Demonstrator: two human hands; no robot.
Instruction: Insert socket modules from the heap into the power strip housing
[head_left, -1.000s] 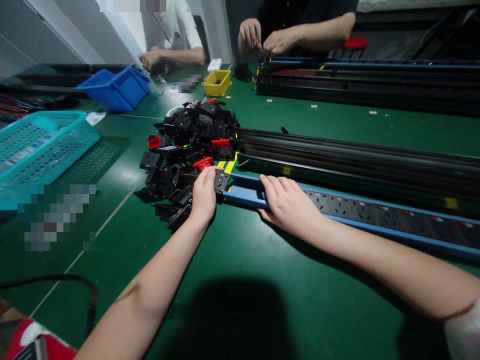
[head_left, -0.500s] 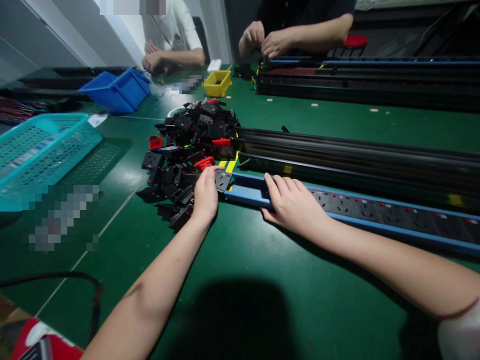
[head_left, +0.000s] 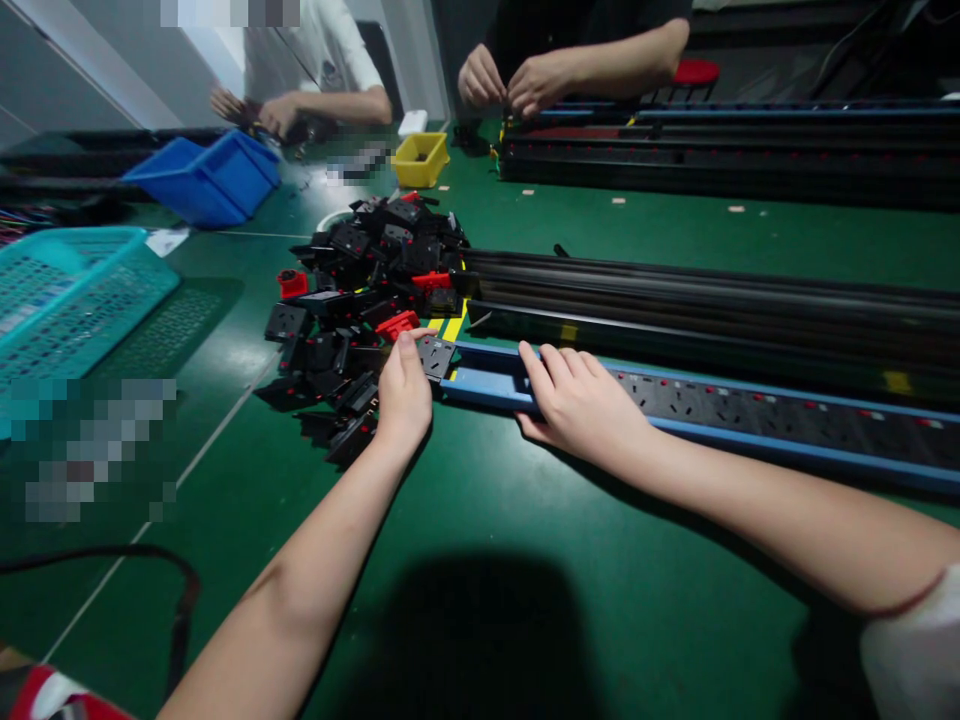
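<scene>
My left hand (head_left: 406, 390) is closed on a black socket module (head_left: 436, 357), which sits at the left end of a blue metal channel (head_left: 487, 385). My right hand (head_left: 581, 400) wraps over the channel farther along, fingers on its far edge and thumb at the near side. Between the hands the channel shows a bare blue stretch. Right of my right hand, a row of black socket modules (head_left: 720, 402) with small red parts fills it. Beside my left hand lies a heap of loose black modules (head_left: 337, 350), with a few red ones (head_left: 397, 325) among them.
Long black channels (head_left: 675, 295) lie just behind the blue one. A teal basket (head_left: 67, 300) stands at left, with a blue bin (head_left: 206, 180) and a yellow bin (head_left: 420, 160) farther back. Two people work across the green table (head_left: 480, 560); one's hands (head_left: 525, 85) are above more strips.
The view has shifted slightly, so most things appear a little farther left. My hands keep their hold on the module and the channel. One person across the table has moved their hands.
</scene>
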